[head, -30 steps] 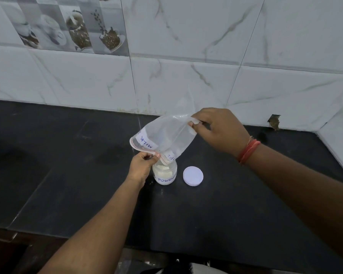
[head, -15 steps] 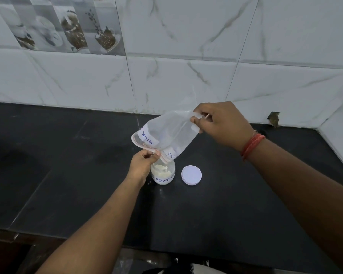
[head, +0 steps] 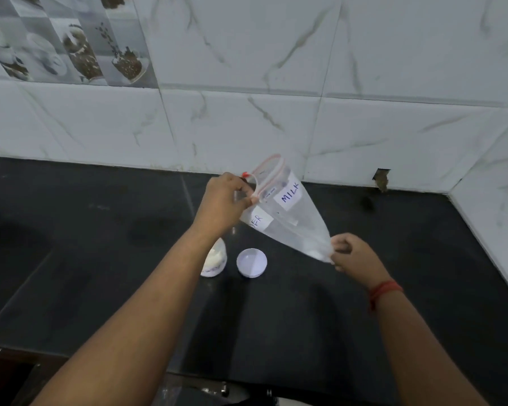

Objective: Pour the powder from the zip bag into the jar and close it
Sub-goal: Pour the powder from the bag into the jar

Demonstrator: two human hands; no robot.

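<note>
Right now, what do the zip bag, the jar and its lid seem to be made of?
Zip bag: thin clear plastic film, glossy; it creases and the counter shows through.
Jar: clear and smooth, glass or hard plastic, I cannot tell which; the white powder inside shows through.
Lid: probably white opaque plastic, smooth with a soft sheen.

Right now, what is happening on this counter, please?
A person holds a zip bag in the air: the left hand grips its open zipper end, the right hand pinches the bottom corner. It looks almost empty. The jar already holds powder, and its white lid lies beside it, not yet on.
</note>
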